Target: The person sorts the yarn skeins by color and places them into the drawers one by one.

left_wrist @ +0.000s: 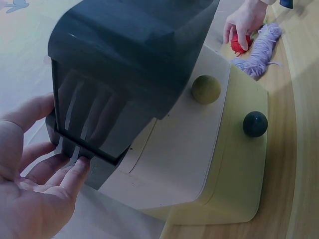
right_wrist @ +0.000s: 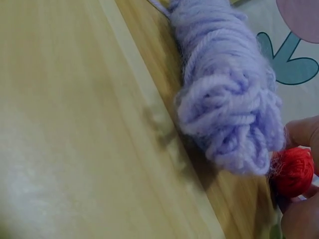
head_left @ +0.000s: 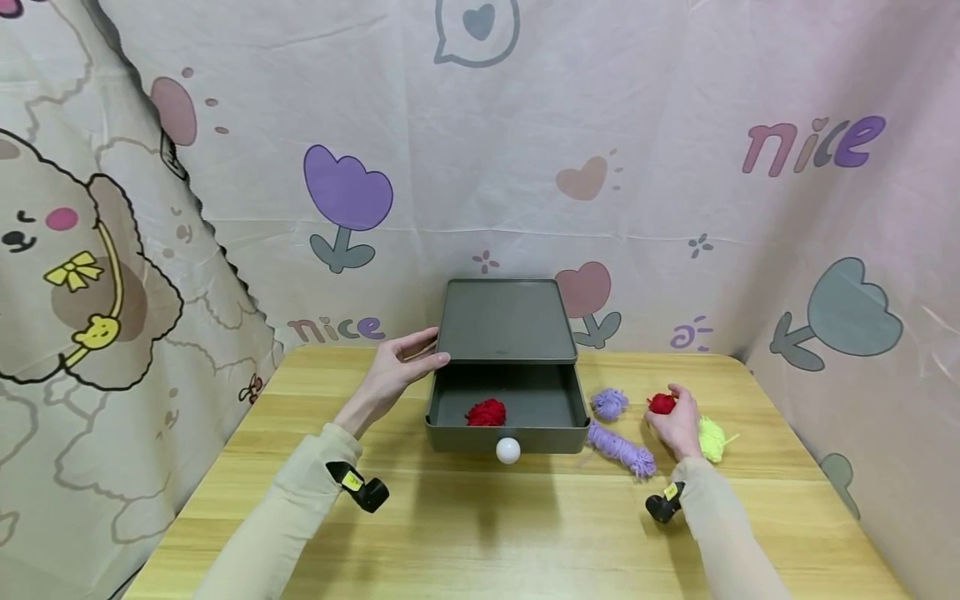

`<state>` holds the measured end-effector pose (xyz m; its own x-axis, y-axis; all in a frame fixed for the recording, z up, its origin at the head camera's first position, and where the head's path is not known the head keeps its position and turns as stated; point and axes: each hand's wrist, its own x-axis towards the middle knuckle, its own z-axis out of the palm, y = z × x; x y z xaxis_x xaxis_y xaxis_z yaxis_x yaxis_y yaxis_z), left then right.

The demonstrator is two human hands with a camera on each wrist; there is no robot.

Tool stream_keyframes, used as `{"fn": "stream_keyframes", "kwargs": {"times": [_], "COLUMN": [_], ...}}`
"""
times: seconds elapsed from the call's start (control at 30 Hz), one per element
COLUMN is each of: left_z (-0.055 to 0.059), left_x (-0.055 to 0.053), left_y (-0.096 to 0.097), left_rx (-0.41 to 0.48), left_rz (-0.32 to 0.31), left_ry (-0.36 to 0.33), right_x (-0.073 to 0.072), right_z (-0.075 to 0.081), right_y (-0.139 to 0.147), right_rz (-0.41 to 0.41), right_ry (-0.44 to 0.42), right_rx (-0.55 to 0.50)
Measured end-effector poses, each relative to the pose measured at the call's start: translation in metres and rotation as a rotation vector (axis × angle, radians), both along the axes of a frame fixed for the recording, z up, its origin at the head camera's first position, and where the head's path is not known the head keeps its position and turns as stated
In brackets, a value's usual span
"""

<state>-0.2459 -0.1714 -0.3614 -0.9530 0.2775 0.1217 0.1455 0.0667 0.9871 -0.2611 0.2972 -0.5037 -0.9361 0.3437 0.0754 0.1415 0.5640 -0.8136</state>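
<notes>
Lt-wood table (head_left: 615, 550), grain running side to side, rounded far corners; pale pinkish cloth (head_left: 465, 158) hung directly behind table, w/ printed purple tulip (head_left: 348, 196), pink tulip (head_left: 588, 287) & "nice" lettering (head_left: 795, 147); cloth also R of table, w/ blue-grey tulip (head_left: 855, 308) & shaded folds; L of table, cream cloth (head_left: 45, 517) w/ lg cartoon animal (head_left: 30, 308); light soft, fairly even, faint sheen on table

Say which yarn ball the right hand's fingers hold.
The red ball outside the grey drawer, left of the yellow yarn; the other red ball lies inside the drawer.
</notes>
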Motion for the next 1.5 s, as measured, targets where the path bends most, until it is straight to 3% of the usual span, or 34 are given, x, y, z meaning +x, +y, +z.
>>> {"fn": "stream_keyframes", "kwargs": {"times": [0.97,1.5], "left_z": [-0.002,0.0], "left_x": [-0.003,-0.002], "left_y": [-0.001,-0.002], "left_rx": [0.012,0.017], "left_rz": [0.004,-0.005], "left_ry": [-0.011,-0.016], "right_x": [-0.003,0.007], "right_z": [-0.002,0.02], "right_y": [0.006,-0.01], "right_rz": [-0.029,0.002], "right_ry": [-0.026,-0.006], "right_rx": [-0.024,-0.054]}}
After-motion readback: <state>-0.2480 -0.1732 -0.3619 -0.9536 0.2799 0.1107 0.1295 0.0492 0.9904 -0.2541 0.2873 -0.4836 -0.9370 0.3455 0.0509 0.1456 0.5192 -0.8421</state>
